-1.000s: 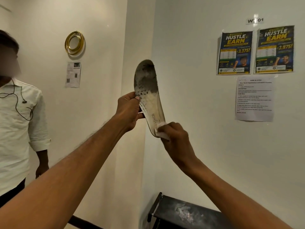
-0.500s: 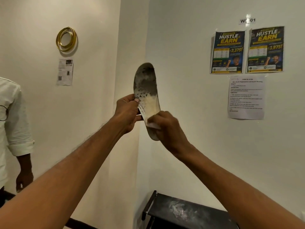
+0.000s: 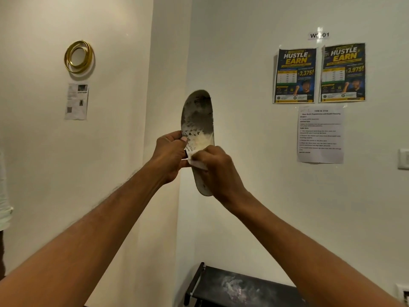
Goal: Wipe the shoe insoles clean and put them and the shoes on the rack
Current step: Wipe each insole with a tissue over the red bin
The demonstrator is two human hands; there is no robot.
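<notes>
I hold a white shoe insole (image 3: 197, 120) upright at chest height, its upper half stained dark grey. My left hand (image 3: 169, 155) pinches its left edge near the middle. My right hand (image 3: 218, 171) presses a small white wipe (image 3: 198, 163) against the insole's face just below the middle and covers the lower part. The heel end of the insole pokes out under my right hand. The black shoe rack (image 3: 239, 289) stands low against the wall, its dusty top shelf showing. No shoes are in view.
A wall corner runs behind the insole. Two posters (image 3: 319, 74) and a printed sheet (image 3: 321, 135) hang on the right wall. Gold rings (image 3: 78, 56) and a paper hang on the left wall. A person's white sleeve (image 3: 4, 209) shows at the left edge.
My right hand with the wipe has slid up the insole from the heel end to its middle. The view has turned right, so the person at the left is almost out of frame.
</notes>
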